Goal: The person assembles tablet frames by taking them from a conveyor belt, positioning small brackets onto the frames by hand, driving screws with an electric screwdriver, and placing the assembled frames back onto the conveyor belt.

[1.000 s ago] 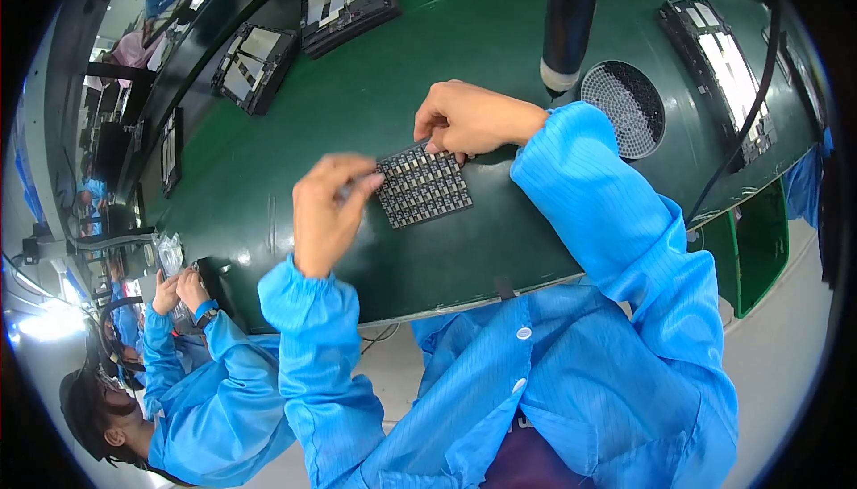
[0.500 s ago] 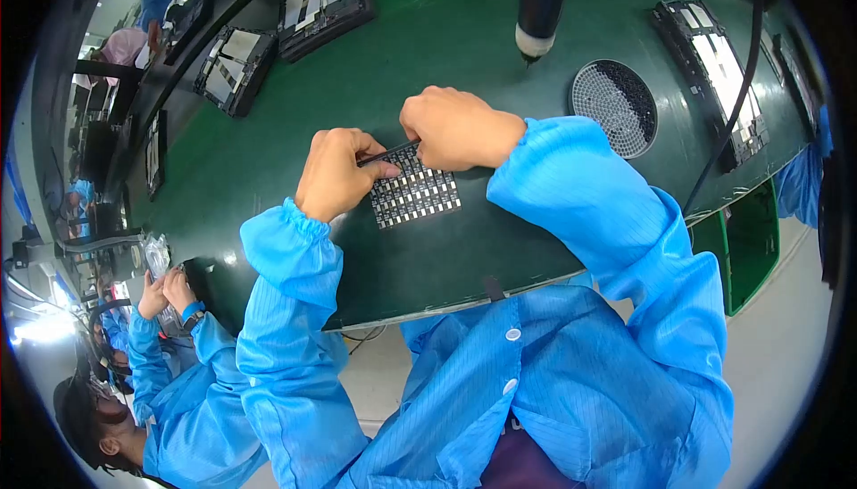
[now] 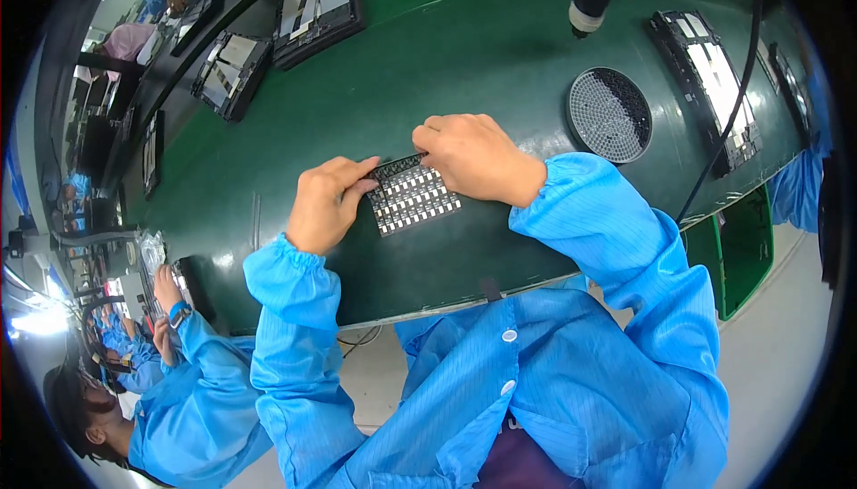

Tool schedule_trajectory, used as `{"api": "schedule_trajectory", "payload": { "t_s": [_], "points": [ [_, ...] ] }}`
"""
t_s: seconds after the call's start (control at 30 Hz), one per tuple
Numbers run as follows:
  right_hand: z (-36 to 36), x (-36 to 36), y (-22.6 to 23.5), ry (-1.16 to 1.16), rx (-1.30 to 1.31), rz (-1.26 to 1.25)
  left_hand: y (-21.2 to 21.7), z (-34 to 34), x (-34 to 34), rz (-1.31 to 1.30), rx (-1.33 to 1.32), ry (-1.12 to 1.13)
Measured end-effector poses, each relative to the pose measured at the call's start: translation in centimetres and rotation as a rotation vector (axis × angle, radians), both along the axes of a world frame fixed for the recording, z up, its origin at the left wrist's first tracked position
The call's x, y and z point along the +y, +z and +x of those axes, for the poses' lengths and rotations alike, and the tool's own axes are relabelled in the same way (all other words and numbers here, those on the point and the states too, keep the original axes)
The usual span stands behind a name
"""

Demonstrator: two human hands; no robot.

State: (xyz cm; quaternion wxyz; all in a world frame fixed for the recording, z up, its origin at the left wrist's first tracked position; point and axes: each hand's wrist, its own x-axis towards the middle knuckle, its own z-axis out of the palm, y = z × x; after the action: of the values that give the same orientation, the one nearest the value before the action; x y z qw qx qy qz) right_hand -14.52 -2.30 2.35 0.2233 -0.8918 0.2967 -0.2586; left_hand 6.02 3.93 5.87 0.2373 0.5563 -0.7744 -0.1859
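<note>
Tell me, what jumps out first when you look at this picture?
Two bare hands in bright blue sleeves meet at the middle of the dark green table: the left hand and right hand pinch a small black gridded panel. To the right lies a round black mesh dish.

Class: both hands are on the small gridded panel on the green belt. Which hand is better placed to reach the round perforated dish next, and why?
Probably the right hand: the round perforated dish lies on its side of the gridded panel, while the left hand rests at the panel's far edge.

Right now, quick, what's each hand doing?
Left hand: fingers curled, gripping the left edge of the small black grid panel.
Right hand: closed, fingertips pressing on the panel's top right edge.
</note>
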Motion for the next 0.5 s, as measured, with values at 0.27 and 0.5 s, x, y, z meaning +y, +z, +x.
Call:
{"api": "schedule_trajectory", "payload": {
  "t_s": [0.27,0.5],
  "points": [
    [-0.5,0.5,-0.4,-0.021,-0.014,-0.013,-2.3,-0.3,0.7,-0.230,-0.178,-0.005],
    [-4.3,-0.1,3.1,-0.178,-0.548,-0.256,-1.6,3.2,1.1,0.109,0.507,0.306]
  ]
}}
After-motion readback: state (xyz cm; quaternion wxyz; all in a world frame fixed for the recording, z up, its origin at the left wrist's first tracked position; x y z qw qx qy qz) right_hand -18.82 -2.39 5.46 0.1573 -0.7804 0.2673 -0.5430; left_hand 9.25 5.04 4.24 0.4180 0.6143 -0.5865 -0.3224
